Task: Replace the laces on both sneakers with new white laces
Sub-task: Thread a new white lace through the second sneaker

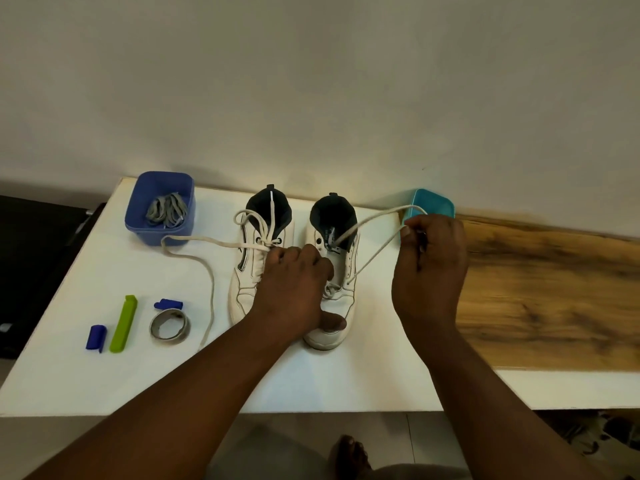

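at the far left of the white table (69, 375) sits a blue tub (160, 207) holding a bundle of grey laces (168, 209), probably the old ones set aside out of the way. nearer the person lie a blue clip (96, 337), a green clip (123, 323) and a roll of tape (169, 323), just beside one another. the left sneaker (254, 258) looks already laced, its white lace (194, 244) knotted and trailing loose across the table. the left hand (294, 289) lies over both shoes, fingers curled down on the right sneaker (341, 271), likely steadying it; whether it pinches lace there cannot be told. the right hand (429, 268) pinches the new lace (374, 216), drawn taut up from the eyelets, apparently to pull slack through. behind it stands a teal tub (436, 202).
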Demonstrator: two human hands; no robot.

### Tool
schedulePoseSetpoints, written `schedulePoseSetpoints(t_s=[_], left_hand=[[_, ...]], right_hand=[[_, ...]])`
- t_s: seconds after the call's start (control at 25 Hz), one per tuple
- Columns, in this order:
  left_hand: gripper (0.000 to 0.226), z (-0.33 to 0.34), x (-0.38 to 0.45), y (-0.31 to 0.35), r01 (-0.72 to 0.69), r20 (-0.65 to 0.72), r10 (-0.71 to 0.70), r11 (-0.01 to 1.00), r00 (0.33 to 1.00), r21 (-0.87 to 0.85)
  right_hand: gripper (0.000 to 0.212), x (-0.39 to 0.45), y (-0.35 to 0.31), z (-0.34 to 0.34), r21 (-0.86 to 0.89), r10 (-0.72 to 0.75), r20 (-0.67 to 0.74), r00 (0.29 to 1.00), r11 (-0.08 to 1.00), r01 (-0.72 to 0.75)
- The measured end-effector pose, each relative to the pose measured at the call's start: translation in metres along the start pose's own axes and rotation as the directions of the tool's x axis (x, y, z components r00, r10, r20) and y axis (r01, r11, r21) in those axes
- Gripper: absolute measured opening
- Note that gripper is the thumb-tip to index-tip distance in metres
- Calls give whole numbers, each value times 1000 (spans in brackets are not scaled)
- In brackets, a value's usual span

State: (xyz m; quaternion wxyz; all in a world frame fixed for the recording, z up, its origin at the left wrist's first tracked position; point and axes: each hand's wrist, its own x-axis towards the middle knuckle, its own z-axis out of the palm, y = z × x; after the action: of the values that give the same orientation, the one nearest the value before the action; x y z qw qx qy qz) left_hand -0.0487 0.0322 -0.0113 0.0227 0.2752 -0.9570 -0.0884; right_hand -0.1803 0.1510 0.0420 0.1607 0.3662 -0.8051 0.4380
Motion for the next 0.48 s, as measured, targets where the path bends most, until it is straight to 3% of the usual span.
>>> schedulePoseSetpoints(t_s=[0.08, 0.12, 0.2, 0.24, 0.28, 0.32, 0.4, 0.44, 0.48], left_hand=[[81, 1, 1, 2, 7, 6, -8, 999, 1000, 34], [81, 1, 1, 2, 18, 12, -19, 999, 1000, 37], [80, 1, 1, 3, 34, 16, -35, 998, 999, 55], [80, 1, 1, 2, 35, 13, -36, 997, 999, 71], [80, 2, 0, 2, 33, 13, -34, 996, 999, 81], [80, 2, 0, 2, 30, 10, -31, 996, 999, 80], [80, 1, -1, 1, 25, 7, -26, 998, 1000, 57], [80, 0, -1, -1, 22, 12, -22, 999, 1000, 38], [79, -1, -1, -1, 21, 18, -21, 1000, 1000, 17]], right_hand=[[6, 4, 10, 3, 31, 59, -27, 998, 998, -58], [6, 10, 19, 0, 88, 173, -87, 981, 982, -166], [9, 25, 38, -11, 258, 489, -217, 845, 863, -434], [11, 30, 43, -17, 327, 600, -241, 763, 791, -518], [13, 32, 46, -20, 357, 639, -212, 739, 755, -551], [15, 29, 42, -18, 364, 605, -138, 784, 767, -528], [15, 16, 23, -7, 359, 331, 102, 938, 867, -345], [23, 9, 14, 0, 336, 147, 252, 956, 914, -229], [37, 3, 8, 5, 290, -10, 401, 916, 950, -116]])
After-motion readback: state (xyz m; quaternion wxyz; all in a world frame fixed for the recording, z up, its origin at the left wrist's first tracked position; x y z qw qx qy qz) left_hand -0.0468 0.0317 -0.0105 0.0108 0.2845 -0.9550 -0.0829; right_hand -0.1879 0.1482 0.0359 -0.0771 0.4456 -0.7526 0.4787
